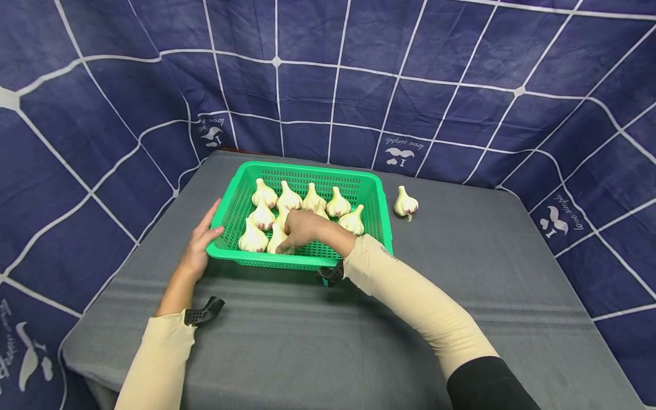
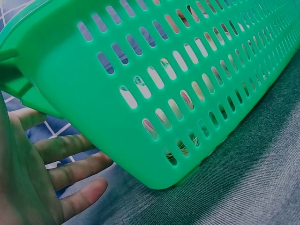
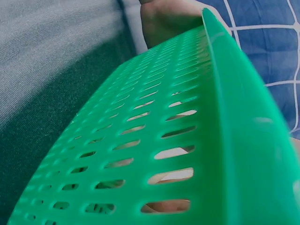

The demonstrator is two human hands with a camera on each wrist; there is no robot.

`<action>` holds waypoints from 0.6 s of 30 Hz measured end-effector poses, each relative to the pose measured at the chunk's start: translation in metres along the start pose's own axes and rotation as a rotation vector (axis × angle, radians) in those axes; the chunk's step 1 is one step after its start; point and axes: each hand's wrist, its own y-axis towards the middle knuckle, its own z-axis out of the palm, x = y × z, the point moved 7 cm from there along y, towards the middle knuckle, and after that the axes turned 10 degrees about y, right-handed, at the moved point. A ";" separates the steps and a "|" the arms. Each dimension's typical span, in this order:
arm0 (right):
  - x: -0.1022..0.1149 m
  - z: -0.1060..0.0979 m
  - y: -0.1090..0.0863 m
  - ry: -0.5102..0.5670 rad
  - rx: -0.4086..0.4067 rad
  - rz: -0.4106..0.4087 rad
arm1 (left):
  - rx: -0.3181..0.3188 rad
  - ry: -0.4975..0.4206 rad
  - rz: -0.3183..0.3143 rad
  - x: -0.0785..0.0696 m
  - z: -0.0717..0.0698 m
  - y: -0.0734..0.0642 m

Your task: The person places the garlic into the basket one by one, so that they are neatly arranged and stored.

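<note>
A green plastic basket [image 1: 302, 261] with slotted walls holds several garlic bulbs [image 1: 253, 238]. My right hand [image 1: 304, 228] reaches over the near wall and grips a garlic bulb [image 1: 275, 239] in the front row, its thumb and fingers about the bulb. The basket wall [image 3: 154, 117] hides most of that hand in the right wrist view. At the basket's left end is my left hand [image 1: 197, 247], its thumb on the rim and its other fingers outside. Those fingers [image 2: 70, 171] look straight and spread beside the corner in the left wrist view.
One more garlic bulb [image 1: 405, 203] stands on the grey tabletop [image 1: 461, 250], right of the basket. Behind and at both sides hangs a dark blue cloth [image 1: 307, 91] with white grid lines. Black wrist cameras are strapped on both arms.
</note>
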 end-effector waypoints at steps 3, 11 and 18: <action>0.000 -0.002 -0.001 -0.014 -0.021 0.006 | -0.001 0.015 0.006 0.000 0.000 0.000; -0.001 -0.010 -0.006 -0.030 -0.094 0.050 | -0.001 0.012 0.022 0.000 -0.001 0.000; -0.003 -0.017 -0.015 -0.026 -0.135 0.056 | -0.001 -0.009 0.011 -0.001 0.000 -0.001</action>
